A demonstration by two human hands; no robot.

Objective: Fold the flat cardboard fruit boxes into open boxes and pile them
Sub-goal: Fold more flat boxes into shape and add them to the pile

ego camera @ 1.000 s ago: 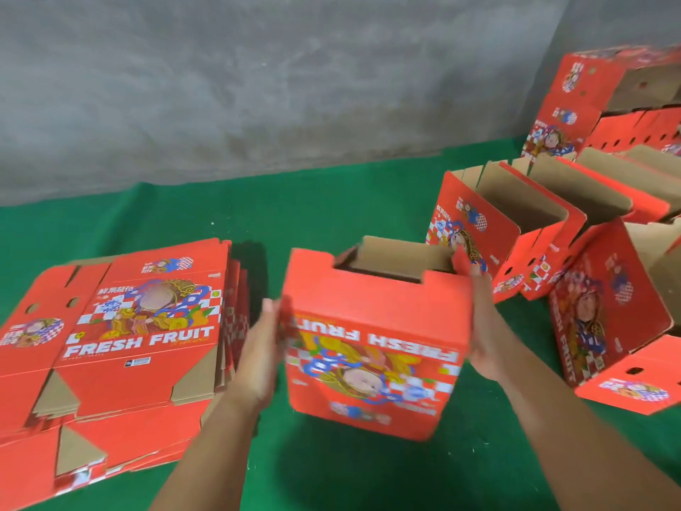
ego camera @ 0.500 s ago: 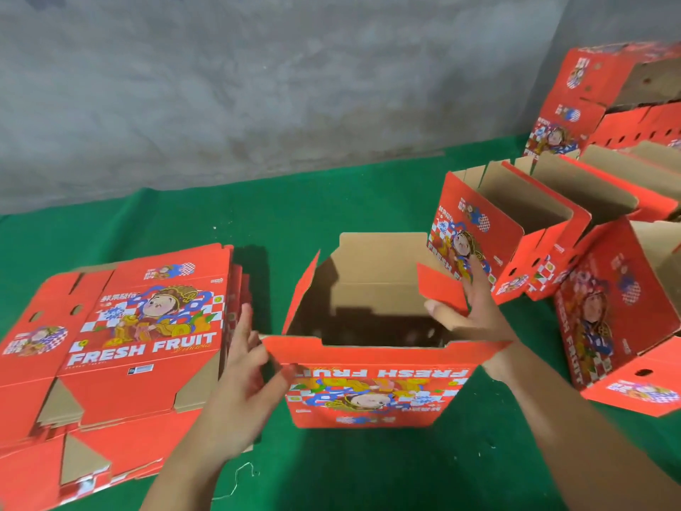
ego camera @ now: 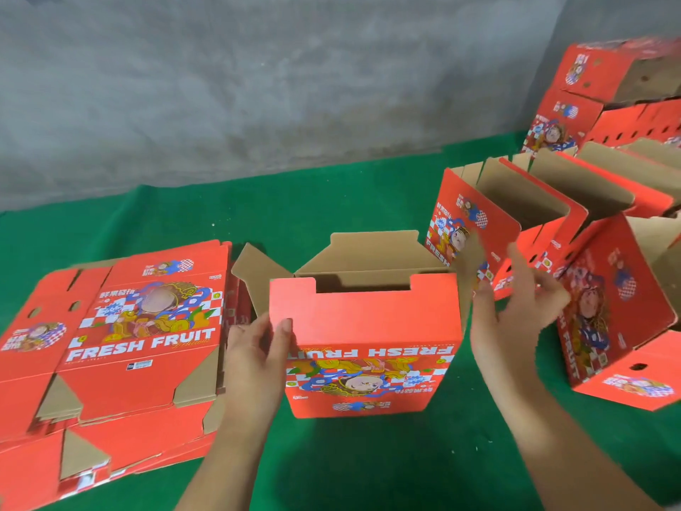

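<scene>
A red fruit box [ego camera: 372,348] stands upright and open-topped on the green cloth in the middle, its "FRESH FRUIT" print upside down to me. My left hand [ego camera: 258,354] grips the box's near left corner, thumb on the red front flap. My right hand [ego camera: 516,311] hovers blurred just right of the box with fingers spread, holding nothing. A stack of flat unfolded boxes [ego camera: 118,344] lies to the left. Folded open boxes [ego camera: 516,219] lie tipped in a row on the right.
More folded red boxes [ego camera: 604,86] are stacked at the far right against the grey concrete wall [ego camera: 258,86]. The green cloth [ego camera: 368,466] covers the work surface in front of me and behind the box.
The box's near flap has swung up from lying outward to standing vertical. My right hand left the right side flap and moved away to the right. My left hand took hold of the corner.
</scene>
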